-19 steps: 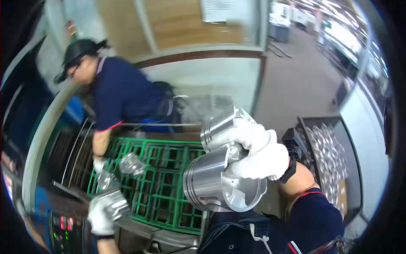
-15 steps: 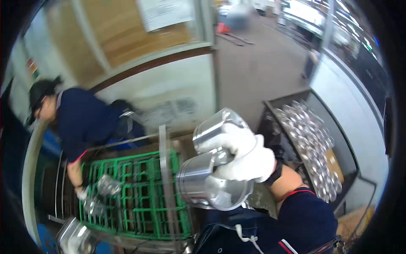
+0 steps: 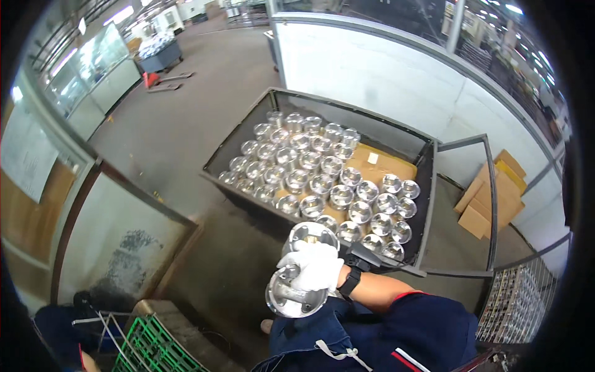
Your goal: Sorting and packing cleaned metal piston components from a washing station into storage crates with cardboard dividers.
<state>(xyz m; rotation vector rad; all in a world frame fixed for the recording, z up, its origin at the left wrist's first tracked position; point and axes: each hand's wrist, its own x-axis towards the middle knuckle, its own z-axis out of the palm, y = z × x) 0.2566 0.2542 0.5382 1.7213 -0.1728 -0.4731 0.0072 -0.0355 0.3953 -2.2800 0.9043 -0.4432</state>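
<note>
My right hand (image 3: 317, 268), in a white glove with a black strap at the wrist, is closed round two shiny metal pistons. The upper piston (image 3: 312, 231) shows its hollow end beyond my fingers, and the lower piston (image 3: 290, 304) hangs in front of my body. Both are just off the near side of a dark metal bin (image 3: 248, 197). Inside it, several pistons (image 3: 308, 160) stand in rows on brown cardboard (image 3: 396, 166). My left hand is out of sight.
At the lower left, a green grid rack (image 3: 155, 347) stands beside a co-worker's dark sleeve (image 3: 59, 335). A metal frame (image 3: 493, 204) adjoins the bin's right end, with folded cardboard (image 3: 489, 201) behind. Far left are a red pallet jack (image 3: 162, 82) and a loaded cart (image 3: 162, 59).
My view has swung right, from the green rack and co-worker to the bin. My right hand has carried the two pistons round to the bin's near side.
</note>
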